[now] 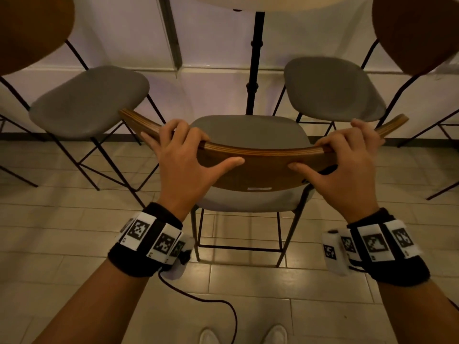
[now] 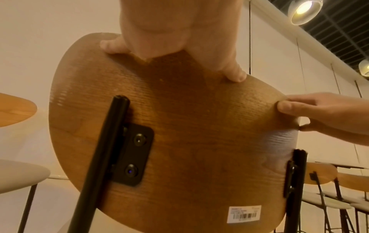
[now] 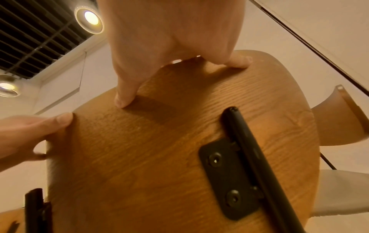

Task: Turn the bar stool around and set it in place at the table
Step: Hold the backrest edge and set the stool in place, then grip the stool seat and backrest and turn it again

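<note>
The bar stool (image 1: 248, 131) has a grey padded seat, thin black legs and a curved wooden backrest (image 1: 263, 167) that faces me. My left hand (image 1: 183, 155) grips the backrest's top edge left of centre, fingers over the front, thumb on the back. My right hand (image 1: 347, 157) grips the top edge right of centre the same way. The wrist views show the backrest (image 2: 179, 126) (image 3: 159, 157) from behind, with black brackets and a barcode label. The table top (image 1: 268, 2) is at the top edge, on a black post (image 1: 254, 63) beyond the stool.
Two more grey stools stand at the table, one on the left (image 1: 87, 100) and one on the right (image 1: 330, 88), each close to the held stool. The floor is tiled. A black cable (image 1: 218, 304) hangs from my left wrist. My white shoes (image 1: 243, 335) show below.
</note>
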`<action>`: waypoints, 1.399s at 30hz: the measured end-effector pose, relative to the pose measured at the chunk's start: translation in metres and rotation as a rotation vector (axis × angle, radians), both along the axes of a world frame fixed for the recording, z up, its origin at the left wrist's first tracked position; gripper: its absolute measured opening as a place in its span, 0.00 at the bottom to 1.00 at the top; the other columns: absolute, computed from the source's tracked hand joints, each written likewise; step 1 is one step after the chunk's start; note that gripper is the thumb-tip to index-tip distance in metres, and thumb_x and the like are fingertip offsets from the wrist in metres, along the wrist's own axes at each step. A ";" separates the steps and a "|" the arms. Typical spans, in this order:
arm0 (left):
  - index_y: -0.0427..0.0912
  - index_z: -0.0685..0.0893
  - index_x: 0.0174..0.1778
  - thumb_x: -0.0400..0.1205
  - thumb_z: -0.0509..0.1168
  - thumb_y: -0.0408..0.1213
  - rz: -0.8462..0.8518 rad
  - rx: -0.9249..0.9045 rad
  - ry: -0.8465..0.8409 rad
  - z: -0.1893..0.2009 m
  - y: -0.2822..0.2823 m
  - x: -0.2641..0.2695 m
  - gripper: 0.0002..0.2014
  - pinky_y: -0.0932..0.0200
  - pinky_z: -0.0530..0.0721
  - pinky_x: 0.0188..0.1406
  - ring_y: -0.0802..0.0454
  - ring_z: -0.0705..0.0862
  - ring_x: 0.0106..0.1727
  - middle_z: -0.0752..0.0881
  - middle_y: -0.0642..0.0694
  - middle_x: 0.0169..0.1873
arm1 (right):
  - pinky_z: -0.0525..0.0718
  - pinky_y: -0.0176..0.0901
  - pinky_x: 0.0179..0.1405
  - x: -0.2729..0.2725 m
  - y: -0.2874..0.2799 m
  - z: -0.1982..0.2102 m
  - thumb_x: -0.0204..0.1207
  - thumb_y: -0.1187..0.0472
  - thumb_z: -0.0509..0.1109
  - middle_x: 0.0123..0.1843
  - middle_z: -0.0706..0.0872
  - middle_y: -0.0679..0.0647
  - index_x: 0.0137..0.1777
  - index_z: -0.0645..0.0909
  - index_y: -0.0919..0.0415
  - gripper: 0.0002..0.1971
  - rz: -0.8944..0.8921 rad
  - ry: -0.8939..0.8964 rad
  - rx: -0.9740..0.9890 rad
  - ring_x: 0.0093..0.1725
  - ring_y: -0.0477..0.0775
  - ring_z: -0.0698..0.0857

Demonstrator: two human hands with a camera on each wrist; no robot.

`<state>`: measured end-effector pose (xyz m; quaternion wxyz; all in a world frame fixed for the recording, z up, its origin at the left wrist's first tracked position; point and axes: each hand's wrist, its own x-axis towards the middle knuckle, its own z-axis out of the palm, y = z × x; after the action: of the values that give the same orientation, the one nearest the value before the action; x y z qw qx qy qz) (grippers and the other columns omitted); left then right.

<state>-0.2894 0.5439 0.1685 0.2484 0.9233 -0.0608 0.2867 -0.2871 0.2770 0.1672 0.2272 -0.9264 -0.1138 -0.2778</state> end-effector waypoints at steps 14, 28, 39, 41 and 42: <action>0.41 0.69 0.74 0.77 0.68 0.40 0.078 -0.109 0.064 -0.051 0.047 -0.063 0.29 0.60 0.70 0.75 0.49 0.59 0.82 0.60 0.38 0.81 | 0.78 0.67 0.59 -0.048 0.046 0.003 0.75 0.60 0.68 0.52 0.85 0.65 0.48 0.79 0.63 0.07 0.518 -0.199 0.171 0.57 0.59 0.81; 0.43 0.83 0.34 0.80 0.68 0.40 0.377 -0.370 1.577 -0.286 0.342 -0.168 0.09 0.56 0.78 0.43 0.38 0.87 0.52 0.89 0.34 0.43 | 0.82 0.50 0.37 0.006 0.283 -0.092 0.78 0.59 0.65 0.38 0.85 0.50 0.42 0.82 0.59 0.07 0.900 0.635 0.049 0.39 0.47 0.80; 0.46 0.85 0.35 0.79 0.68 0.36 0.311 -0.428 1.063 -0.227 0.503 0.033 0.07 0.45 0.87 0.51 0.45 0.86 0.41 0.89 0.45 0.36 | 0.83 0.43 0.42 0.143 0.457 -0.112 0.76 0.55 0.63 0.38 0.87 0.50 0.42 0.85 0.60 0.11 0.764 0.725 0.260 0.39 0.43 0.83; 0.44 0.85 0.39 0.80 0.68 0.37 0.283 -0.427 0.982 -0.208 0.518 0.087 0.05 0.47 0.86 0.51 0.47 0.85 0.40 0.88 0.45 0.37 | 0.82 0.41 0.43 0.181 0.481 -0.122 0.76 0.55 0.63 0.39 0.88 0.49 0.42 0.85 0.59 0.11 0.718 0.731 0.274 0.40 0.44 0.83; 0.43 0.86 0.41 0.80 0.67 0.37 0.276 -0.416 0.957 -0.198 0.524 0.113 0.04 0.48 0.85 0.50 0.48 0.85 0.40 0.87 0.46 0.37 | 0.83 0.42 0.43 0.201 0.491 -0.127 0.76 0.55 0.63 0.38 0.88 0.49 0.42 0.85 0.59 0.11 0.686 0.728 0.288 0.40 0.44 0.83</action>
<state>-0.1764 1.0680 -0.0300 0.3858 0.8815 0.2391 -0.1299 -0.0864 0.7684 0.0398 0.4552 -0.8319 -0.2849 0.1399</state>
